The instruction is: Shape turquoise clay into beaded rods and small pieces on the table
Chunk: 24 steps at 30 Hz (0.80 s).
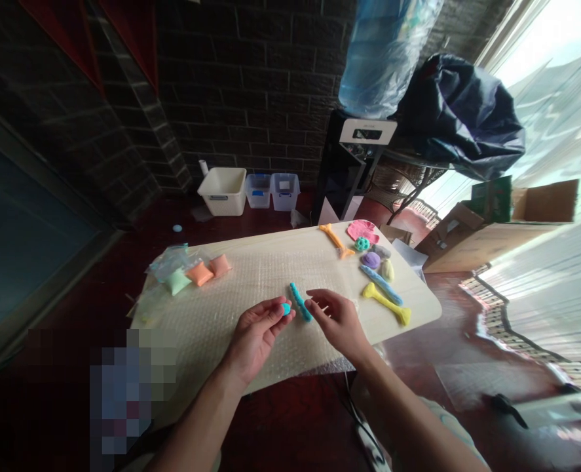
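My left hand [259, 328] pinches a small lump of turquoise modelling clay [286, 308] between thumb and fingertips, just above the table. A turquoise clay roll [300, 301] with a bumpy surface lies on the bubble wrap [251, 275] between my hands. My right hand [337, 321] is beside the roll's right side, fingers curved and apart, with nothing seen in it; whether its thumb touches the roll I cannot tell.
Orange [337, 241], blue [381, 283] and yellow [387, 304] clay shapes lie at the table's right, near a purple clay ball [370, 260] and a pink clay piece [362, 231]. Several clay packets [200, 274] sit at the left. A water dispenser [346, 164] stands behind.
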Each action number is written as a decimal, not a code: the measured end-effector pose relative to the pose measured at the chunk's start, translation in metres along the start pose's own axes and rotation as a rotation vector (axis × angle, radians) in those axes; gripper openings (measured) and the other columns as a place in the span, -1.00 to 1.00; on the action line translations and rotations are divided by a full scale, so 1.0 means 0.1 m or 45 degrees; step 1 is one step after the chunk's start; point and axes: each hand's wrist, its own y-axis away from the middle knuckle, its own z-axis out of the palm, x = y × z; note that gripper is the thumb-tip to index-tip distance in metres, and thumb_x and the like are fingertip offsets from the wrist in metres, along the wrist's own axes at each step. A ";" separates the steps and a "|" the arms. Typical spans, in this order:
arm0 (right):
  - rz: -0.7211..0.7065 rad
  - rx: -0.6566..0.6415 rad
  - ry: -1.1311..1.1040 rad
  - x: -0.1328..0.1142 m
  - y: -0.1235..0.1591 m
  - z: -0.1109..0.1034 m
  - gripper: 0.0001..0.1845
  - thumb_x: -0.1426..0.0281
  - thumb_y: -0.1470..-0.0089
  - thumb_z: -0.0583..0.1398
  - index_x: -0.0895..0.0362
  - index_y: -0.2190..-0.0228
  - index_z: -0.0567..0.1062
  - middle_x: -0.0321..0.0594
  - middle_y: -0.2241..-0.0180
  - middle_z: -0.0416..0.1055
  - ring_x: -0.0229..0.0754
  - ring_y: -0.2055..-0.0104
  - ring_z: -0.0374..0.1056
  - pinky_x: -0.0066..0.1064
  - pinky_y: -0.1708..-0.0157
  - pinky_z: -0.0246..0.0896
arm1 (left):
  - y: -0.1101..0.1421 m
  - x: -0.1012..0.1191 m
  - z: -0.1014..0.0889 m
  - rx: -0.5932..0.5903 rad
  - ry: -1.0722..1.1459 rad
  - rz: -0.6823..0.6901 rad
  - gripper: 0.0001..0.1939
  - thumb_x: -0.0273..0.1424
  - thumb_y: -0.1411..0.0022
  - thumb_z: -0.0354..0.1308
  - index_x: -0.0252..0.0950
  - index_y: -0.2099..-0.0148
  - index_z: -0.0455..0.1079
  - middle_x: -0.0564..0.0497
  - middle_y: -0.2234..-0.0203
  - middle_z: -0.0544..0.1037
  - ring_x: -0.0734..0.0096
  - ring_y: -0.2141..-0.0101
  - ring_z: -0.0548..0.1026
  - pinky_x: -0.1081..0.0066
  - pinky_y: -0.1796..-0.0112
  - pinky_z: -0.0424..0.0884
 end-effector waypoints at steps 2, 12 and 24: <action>-0.066 -0.076 -0.161 -0.08 0.03 0.02 -0.64 0.14 -0.26 0.31 0.13 0.07 0.64 -0.09 0.22 0.62 -0.17 0.31 0.52 -0.42 0.44 0.43 | 0.02 0.02 0.01 -0.025 0.000 -0.007 -0.67 -0.43 0.04 0.59 -0.33 0.20 0.64 -0.06 0.25 0.73 0.35 0.24 0.69 0.38 0.09 0.61; -0.408 -0.126 -0.057 -0.16 0.16 0.06 -0.70 0.26 -0.28 0.34 -0.01 -0.03 0.67 -0.09 0.16 0.56 -0.10 0.17 0.51 -0.25 0.17 0.50 | 0.13 -0.06 0.13 -0.178 -0.250 0.040 -0.62 -0.14 -0.16 0.48 -0.37 0.22 0.56 -0.10 0.37 0.70 0.34 0.40 0.64 0.31 0.29 0.62; -0.427 -0.145 -0.064 -0.12 0.13 0.03 -0.67 0.30 -0.25 0.37 0.02 -0.04 0.66 -0.08 0.13 0.58 -0.11 0.17 0.54 -0.28 0.21 0.50 | 0.07 -0.10 0.08 -0.162 -0.246 0.011 -0.66 -0.19 -0.11 0.52 -0.37 0.25 0.62 -0.11 0.37 0.70 0.33 0.37 0.63 0.31 0.25 0.61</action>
